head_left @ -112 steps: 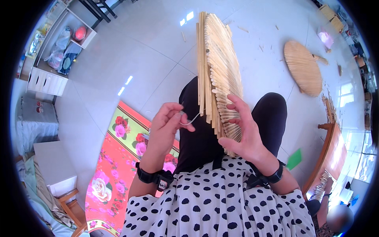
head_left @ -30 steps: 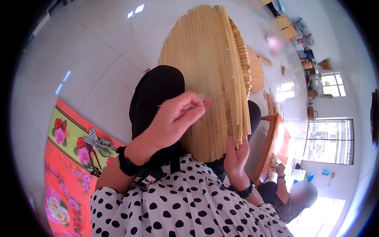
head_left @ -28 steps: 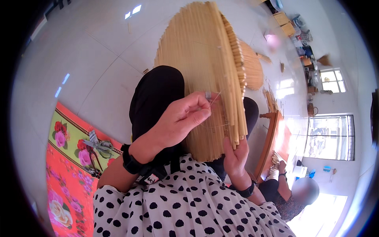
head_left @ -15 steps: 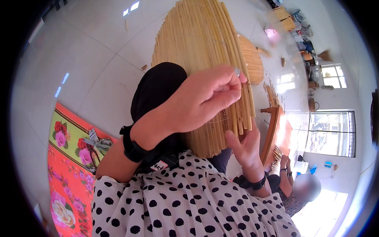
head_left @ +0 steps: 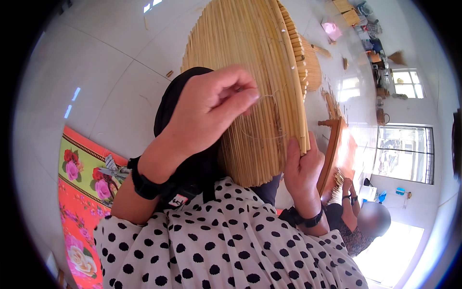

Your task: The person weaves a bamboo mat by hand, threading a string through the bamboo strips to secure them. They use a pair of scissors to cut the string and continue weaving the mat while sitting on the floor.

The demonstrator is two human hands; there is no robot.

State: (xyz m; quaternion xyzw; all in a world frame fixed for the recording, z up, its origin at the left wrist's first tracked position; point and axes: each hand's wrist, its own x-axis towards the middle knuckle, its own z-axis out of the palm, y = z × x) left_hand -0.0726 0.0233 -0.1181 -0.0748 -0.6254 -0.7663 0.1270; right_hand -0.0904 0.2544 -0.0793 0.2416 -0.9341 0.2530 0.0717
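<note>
A round mat of thin bamboo sticks (head_left: 250, 62) stands nearly upright in front of me over my black-clad lap. My left hand (head_left: 211, 108) is raised in front of its face, fingers pinched on a thin thread (head_left: 267, 98) that loops down across the sticks. Whether a needle is in the pinch is too small to tell. My right hand (head_left: 301, 168) grips the mat's lower right edge from behind, thumb on the front. Both wrists wear black bands.
A flowered red and green cloth (head_left: 82, 178) lies on the white tile floor at my left, with scissors (head_left: 114, 168) on it. Another round bamboo mat (head_left: 313, 67) lies beyond. A second person (head_left: 365, 226) sits at the lower right beside a wooden frame (head_left: 332, 149).
My left hand has risen and pulled the thread up and out from the mat. The mat has tilted closer to me, and my right hand has shifted along its lower edge.
</note>
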